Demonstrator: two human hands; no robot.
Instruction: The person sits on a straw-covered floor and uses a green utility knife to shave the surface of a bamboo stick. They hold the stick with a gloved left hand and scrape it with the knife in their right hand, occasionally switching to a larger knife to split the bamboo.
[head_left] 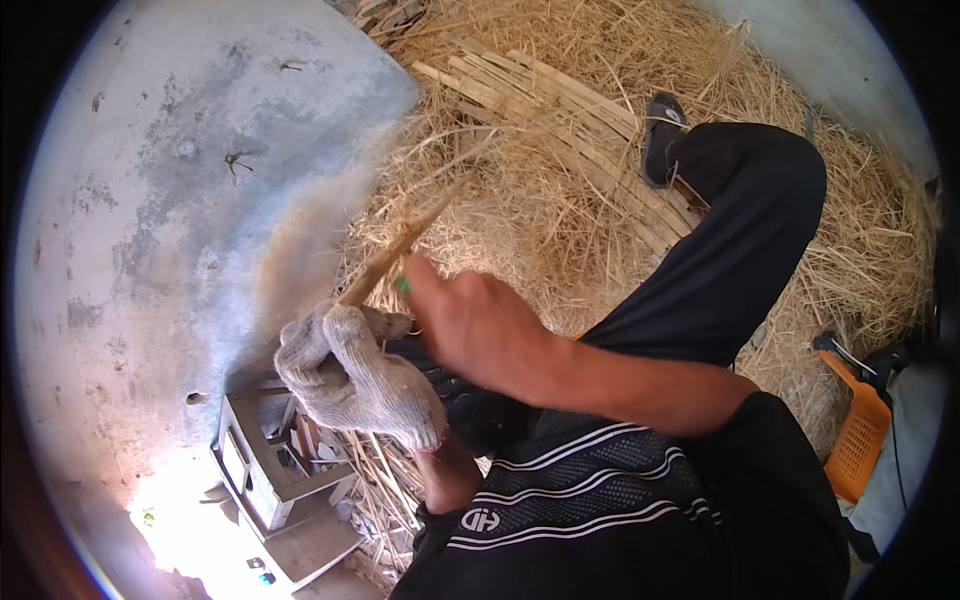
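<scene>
My left hand (352,372) wears an off-white knitted glove. Its fingers are wrapped round a bamboo strip (378,268), which slants up and away over the straw and thins toward its far end. My bare right hand (478,325) is closed in a fist just right of the strip, close to the gloved fingers. A small green bit (403,284) shows at the right hand's finger edge; the rest of whatever that hand holds is hidden, and the hand is slightly blurred.
Long split bamboo strips (600,140) lie on straw-like shavings (690,45) ahead. A stained wall (200,200) stands at left, above a wooden box (262,478). My bent right leg (700,250) crosses the right side. An orange plastic piece (860,435) is at far right.
</scene>
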